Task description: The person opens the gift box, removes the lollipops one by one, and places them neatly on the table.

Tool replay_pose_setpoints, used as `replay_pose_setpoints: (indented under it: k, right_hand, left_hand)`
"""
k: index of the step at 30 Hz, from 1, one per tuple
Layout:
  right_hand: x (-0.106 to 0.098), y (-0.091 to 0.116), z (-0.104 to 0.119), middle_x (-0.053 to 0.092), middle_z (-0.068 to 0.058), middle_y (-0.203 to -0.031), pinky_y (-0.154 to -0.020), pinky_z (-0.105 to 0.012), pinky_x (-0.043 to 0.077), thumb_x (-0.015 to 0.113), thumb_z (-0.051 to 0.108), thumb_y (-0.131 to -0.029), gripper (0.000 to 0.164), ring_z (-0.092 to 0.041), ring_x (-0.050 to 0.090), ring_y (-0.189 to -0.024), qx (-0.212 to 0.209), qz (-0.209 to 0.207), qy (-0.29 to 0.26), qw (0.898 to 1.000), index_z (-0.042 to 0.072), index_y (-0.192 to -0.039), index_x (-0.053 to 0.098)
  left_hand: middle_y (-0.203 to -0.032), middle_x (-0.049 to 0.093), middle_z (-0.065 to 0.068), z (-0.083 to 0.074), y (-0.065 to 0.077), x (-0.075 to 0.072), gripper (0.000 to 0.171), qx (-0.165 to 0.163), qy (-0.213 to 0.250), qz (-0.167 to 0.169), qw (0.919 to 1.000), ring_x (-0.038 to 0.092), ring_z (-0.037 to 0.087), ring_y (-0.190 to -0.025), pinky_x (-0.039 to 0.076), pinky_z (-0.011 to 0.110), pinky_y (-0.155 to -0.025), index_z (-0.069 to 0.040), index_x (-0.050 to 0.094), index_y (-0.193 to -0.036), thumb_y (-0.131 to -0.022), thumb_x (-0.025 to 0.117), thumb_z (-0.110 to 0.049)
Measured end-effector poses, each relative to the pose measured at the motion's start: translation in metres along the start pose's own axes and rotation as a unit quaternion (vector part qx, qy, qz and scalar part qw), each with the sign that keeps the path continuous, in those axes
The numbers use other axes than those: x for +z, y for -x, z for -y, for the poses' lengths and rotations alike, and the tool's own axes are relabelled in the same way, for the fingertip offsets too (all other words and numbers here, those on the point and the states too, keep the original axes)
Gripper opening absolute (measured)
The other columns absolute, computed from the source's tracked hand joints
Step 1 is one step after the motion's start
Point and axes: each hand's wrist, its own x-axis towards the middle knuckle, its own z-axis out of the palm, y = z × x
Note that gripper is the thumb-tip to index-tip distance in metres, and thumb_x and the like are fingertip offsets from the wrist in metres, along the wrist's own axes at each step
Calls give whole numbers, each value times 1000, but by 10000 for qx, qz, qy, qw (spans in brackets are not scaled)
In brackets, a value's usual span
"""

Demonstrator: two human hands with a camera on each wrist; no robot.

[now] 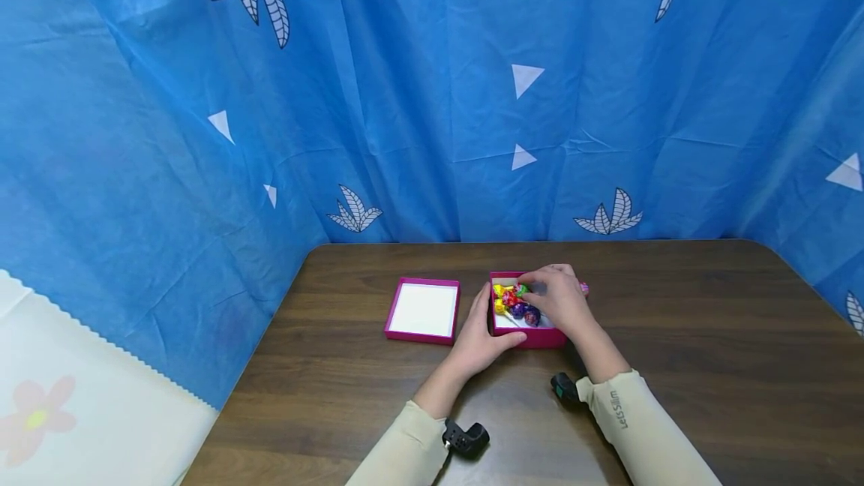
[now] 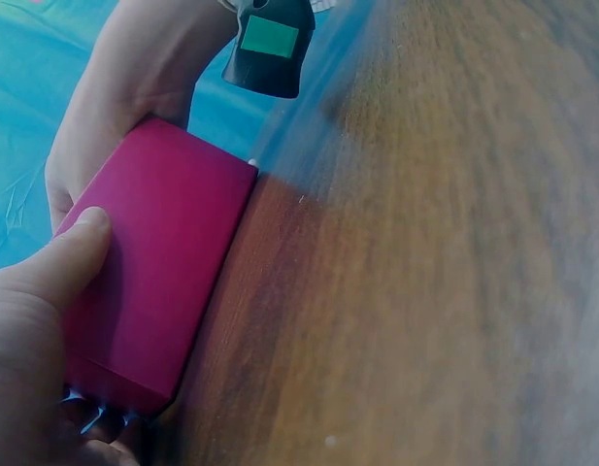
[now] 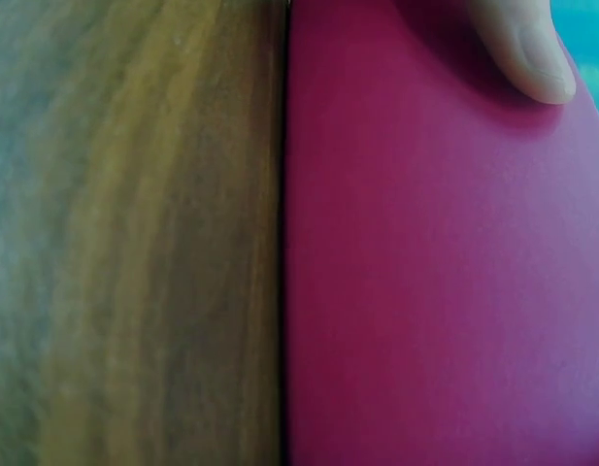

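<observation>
Near the worktop's [image 1: 682, 321] far edge, the box [image 1: 538, 339] held lollipops [image 1: 510, 298] (yellow, red, green, purple), the lid [image 1: 423, 310] to its left. The left hand [image 1: 478, 340] gripped the box's near-left corner; the right hand [image 1: 560, 298] reached in, its grip impossible to tell.

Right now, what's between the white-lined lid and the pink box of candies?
The left grip, against the box, plus a bare strip of table beside the lid. The head view shows it.
</observation>
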Motion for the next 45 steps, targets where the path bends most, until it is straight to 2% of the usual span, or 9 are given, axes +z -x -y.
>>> replay_pose_setpoints:
  k: [6,21,28,34,40,45]
  right_hand:
    - [1,1,0,66,-18,-130,-103,-63,44,79,16,-86,32,-36,40,-132,76,-11,-74,9999,14,-117,74]
    - [1,3,-2,66,-17,-130,-103,-61,45,78,15,-87,30,-35,42,-130,-31,-175,-181,9997,14,-116,73]
    - [2,3,-1,67,-15,-129,-105,-65,38,79,18,-86,29,-35,46,-129,-99,-418,84,9990,17,-114,74]
    - [2,3,0,67,-15,-129,-108,-63,35,80,19,-85,30,-35,45,-129,-133,-505,82,9986,16,-114,73]
    - [1,1,0,69,-13,-125,-108,-60,36,81,18,-84,30,-33,47,-125,-343,-692,46,9970,16,-113,73]
    - [-4,1,-1,71,-12,-118,-102,-58,40,81,16,-84,32,-32,51,-118,-618,-970,-164,9932,16,-114,74]
  left_hand:
    - [-167,20,5,0,0,0,103,-77,-48,21,10000,29,29,-151,32,56,-120,-25,12,-162,-85,77,-46]
    - [-167,20,7,-2,0,-1,103,-53,-24,9,10000,29,32,-150,32,59,-119,-25,12,-161,-85,77,-45]
    - [-167,21,8,-1,0,-1,103,-3,-72,-8,10000,29,32,-150,33,58,-119,-24,12,-161,-85,77,-44]
    - [-167,21,8,-1,0,0,103,11,-43,-2,10000,29,33,-150,32,59,-119,-21,12,-162,-85,77,-43]
    - [-167,19,8,0,0,0,102,-13,11,1,10000,28,32,-151,30,58,-120,-23,12,-161,-85,77,-44]
    - [-167,18,7,0,-1,0,103,-32,-14,15,10000,26,32,-152,29,58,-121,-23,12,-162,-85,77,-46]
